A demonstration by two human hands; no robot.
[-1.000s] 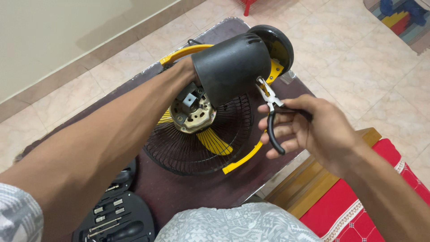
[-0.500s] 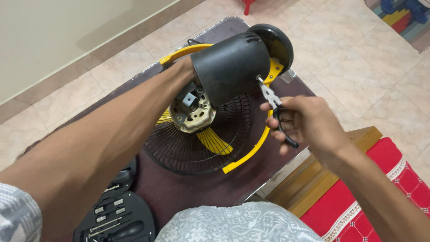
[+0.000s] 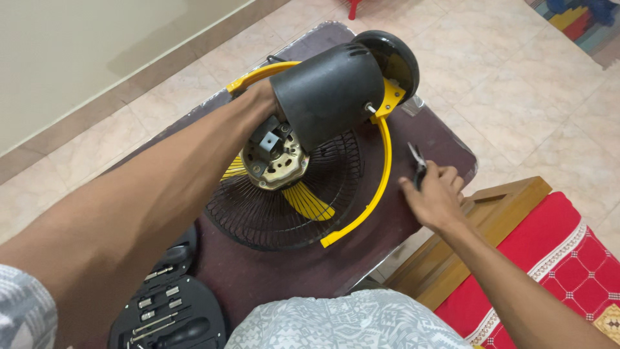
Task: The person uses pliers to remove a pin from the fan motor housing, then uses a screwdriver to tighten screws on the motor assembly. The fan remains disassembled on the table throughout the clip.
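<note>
Here the left hand [image 3: 263,103] grips the motor cover [image 3: 326,90], while the right hand [image 3: 434,197] seemingly clasps pliers [image 3: 417,163].

Pliers [image 3: 418,169] mostly under right hand [image 3: 434,199]

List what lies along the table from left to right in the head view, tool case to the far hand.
Black tool case → wire fan guard → exposed motor → black motor cover → yellow fan bracket → pliers → right hand.
</note>
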